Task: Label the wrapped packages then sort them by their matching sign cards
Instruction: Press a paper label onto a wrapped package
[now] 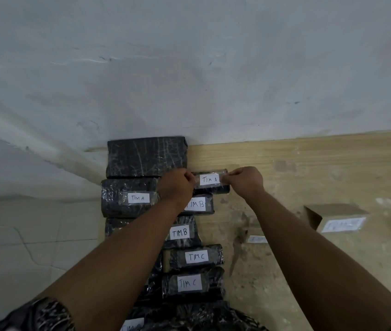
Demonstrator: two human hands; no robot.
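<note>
A pale grey-white plastered wall [189, 68] fills the upper view, scuffed and marked with faint scratches. At its foot lies a light wooden board surface [309, 168], stained and blotchy in places. To the left, glossy off-white floor tiles [22, 235] show thin grout lines and a soft glare near the lower corner. The light is dim and even.

Both bare forearms reach forward, left hand [176, 185] and right hand [246, 181] level, fingers pinched closed.
</note>
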